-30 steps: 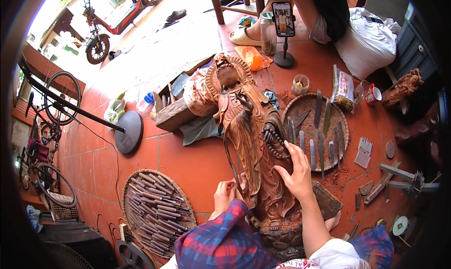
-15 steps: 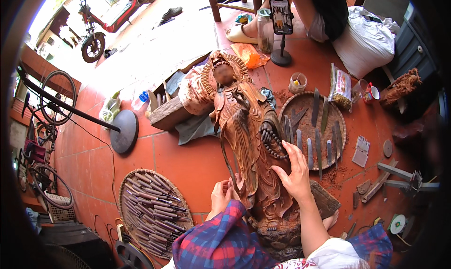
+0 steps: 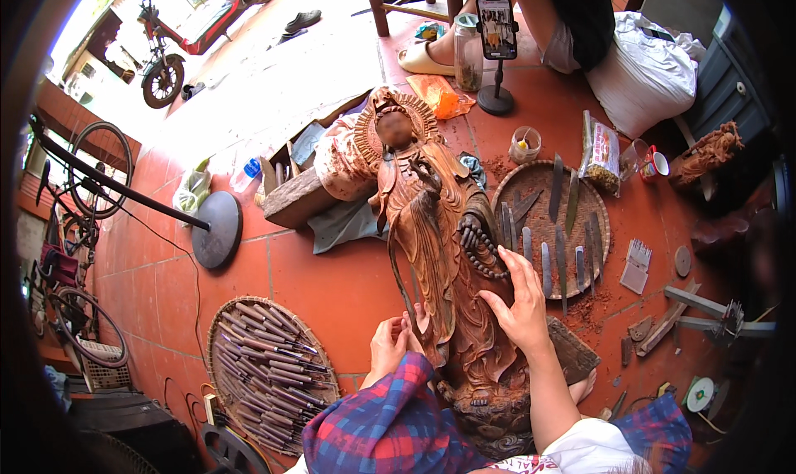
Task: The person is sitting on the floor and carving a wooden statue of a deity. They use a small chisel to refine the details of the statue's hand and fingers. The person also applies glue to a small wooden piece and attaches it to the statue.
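A carved reddish-brown wooden statue (image 3: 439, 217) in draped robes, with a ridged halo and a string of beads, lies in front of me. Its upper part leans on a cloth-covered wooden block (image 3: 303, 199). My right hand (image 3: 522, 312) is open against the statue's right side, below the beads, thumb and fingers spread apart. At the statue's lower left edge, my left hand (image 3: 387, 347) is closed, its fingers curled beside a thin carved strand. What those fingers hold, if anything, is hidden. A checked sleeve covers my left forearm.
Flat blades lie on a round woven tray (image 3: 601, 246) at right; many handled carving tools fill another tray (image 3: 217, 325) at lower left. A phone on a stand (image 3: 497, 39), a person's leg (image 3: 531, 14), a white sack (image 3: 643, 76) and a round black base (image 3: 217, 232) stand around.
Both hands keep the same place and shape on the statue. The whole view has shifted very slightly. A pale figure in the far upper left no longer shows.
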The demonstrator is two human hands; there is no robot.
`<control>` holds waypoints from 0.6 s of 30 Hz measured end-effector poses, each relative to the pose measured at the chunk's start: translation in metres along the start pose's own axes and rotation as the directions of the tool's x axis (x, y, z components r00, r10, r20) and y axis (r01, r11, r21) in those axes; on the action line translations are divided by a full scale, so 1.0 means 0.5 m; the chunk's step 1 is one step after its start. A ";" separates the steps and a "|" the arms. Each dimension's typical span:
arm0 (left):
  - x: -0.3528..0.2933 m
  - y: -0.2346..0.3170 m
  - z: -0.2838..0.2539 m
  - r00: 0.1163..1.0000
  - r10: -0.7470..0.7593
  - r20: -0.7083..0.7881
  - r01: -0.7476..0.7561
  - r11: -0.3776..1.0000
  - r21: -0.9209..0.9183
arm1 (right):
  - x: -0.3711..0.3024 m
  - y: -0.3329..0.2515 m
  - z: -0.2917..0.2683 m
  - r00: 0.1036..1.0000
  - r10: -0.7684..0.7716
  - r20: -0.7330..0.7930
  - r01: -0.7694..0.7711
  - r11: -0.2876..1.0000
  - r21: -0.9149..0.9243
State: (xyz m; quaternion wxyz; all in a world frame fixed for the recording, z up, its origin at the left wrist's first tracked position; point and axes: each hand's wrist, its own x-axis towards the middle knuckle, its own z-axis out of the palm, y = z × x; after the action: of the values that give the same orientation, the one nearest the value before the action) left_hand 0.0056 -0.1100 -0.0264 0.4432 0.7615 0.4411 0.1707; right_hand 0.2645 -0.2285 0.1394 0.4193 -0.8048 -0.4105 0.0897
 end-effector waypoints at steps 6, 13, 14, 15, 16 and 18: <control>0.003 0.011 -0.005 1.000 -0.007 -0.019 0.008 1.000 0.028 | 0.001 -0.002 -0.002 1.000 0.009 0.001 -0.009 1.000 0.006; 0.003 0.005 -0.011 1.000 -0.007 -0.007 0.008 0.998 0.068 | 0.000 -0.003 0.001 1.000 0.007 0.000 -0.007 1.000 0.009; 0.004 0.006 -0.010 1.000 -0.012 -0.002 0.013 0.997 0.071 | 0.000 -0.002 0.000 1.000 0.008 -0.002 -0.008 1.000 0.005; 0.006 0.006 -0.008 1.000 -0.012 0.001 0.012 0.997 0.072 | 0.000 -0.001 -0.002 1.000 0.009 -0.003 -0.009 1.000 0.002; 0.007 0.007 -0.007 1.000 -0.011 0.006 0.011 0.997 0.074 | -0.001 -0.001 -0.003 1.000 0.011 -0.005 -0.011 1.000 -0.002; 0.007 0.006 -0.009 1.000 -0.017 0.008 0.016 0.997 0.076 | -0.001 0.000 -0.001 1.000 0.010 0.000 -0.010 1.000 0.000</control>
State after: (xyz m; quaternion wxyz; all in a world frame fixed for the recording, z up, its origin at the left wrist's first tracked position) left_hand 0.0064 -0.1054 -0.0219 0.4172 0.7748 0.4517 0.1468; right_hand 0.2647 -0.2291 0.1396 0.4188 -0.8068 -0.4067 0.0915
